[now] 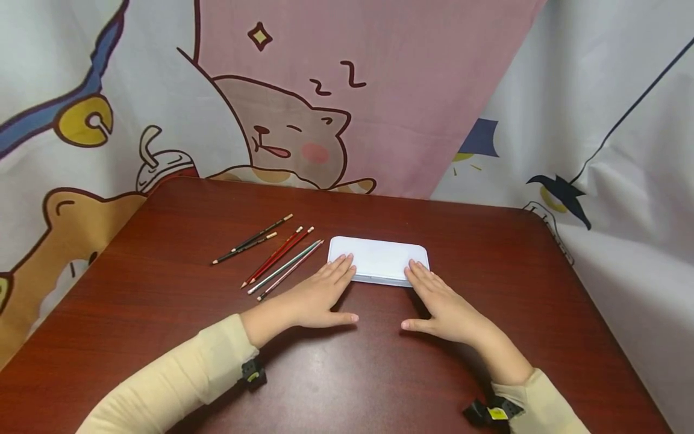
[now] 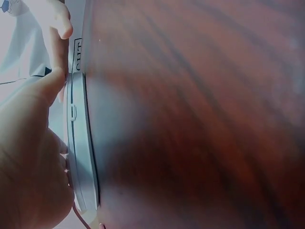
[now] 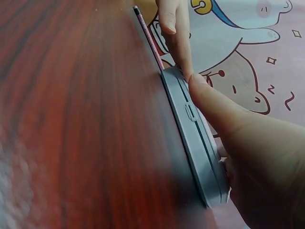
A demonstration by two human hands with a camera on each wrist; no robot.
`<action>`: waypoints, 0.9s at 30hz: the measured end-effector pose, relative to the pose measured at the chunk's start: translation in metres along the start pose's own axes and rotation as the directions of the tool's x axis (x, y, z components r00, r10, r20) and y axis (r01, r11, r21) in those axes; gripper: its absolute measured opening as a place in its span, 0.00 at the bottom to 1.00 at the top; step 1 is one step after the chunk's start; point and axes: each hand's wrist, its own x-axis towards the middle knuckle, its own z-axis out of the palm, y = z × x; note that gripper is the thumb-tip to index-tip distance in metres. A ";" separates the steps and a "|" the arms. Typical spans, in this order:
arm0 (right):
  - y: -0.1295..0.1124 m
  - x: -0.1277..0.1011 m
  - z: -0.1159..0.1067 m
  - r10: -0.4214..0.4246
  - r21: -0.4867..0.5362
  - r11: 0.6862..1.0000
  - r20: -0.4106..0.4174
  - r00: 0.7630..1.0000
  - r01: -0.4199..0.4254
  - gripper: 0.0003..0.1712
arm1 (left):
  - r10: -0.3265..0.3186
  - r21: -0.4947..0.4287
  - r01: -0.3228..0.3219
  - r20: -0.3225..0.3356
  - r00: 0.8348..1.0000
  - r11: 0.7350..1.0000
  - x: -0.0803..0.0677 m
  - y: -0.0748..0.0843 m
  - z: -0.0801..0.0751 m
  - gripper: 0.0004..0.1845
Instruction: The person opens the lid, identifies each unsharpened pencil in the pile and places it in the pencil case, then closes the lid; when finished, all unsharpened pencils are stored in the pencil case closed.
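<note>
Ideally, with the flat left hand (image 1: 317,295) and right hand (image 1: 441,301) resting fingertips on the shut white pencil tin (image 1: 378,260) at mid-frame on the counter (image 1: 162,313), thumbs should lift its front seam evenly.

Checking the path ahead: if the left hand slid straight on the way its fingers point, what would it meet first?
The left hand already has its fingertips on the flat white rectangular case, so it would push against that first.

Both hands' fingertips cover the near corners of the white case (image 1: 378,260). The wrist views blur the table (image 2: 200,119) heavily, and the pencils' (image 1: 273,253) markings are too small to read.
</note>
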 end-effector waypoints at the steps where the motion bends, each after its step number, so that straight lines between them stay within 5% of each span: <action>1: -0.001 0.000 0.000 -0.002 -0.001 1.000 0.002 1.000 0.002 0.61 | 0.001 0.007 -0.001 0.004 1.000 1.000 0.000 0.000 0.000 0.52; 16: -0.001 0.001 -0.003 -0.007 -0.016 1.000 -0.015 1.000 0.006 0.58 | -0.013 -0.003 0.013 0.008 1.000 1.000 -0.001 -0.003 -0.006 0.47; 27: 0.004 -0.008 -0.037 -0.022 -0.110 0.994 -0.169 0.985 0.003 0.43 | -0.022 0.027 0.027 -0.174 0.985 0.999 -0.021 -0.024 -0.036 0.35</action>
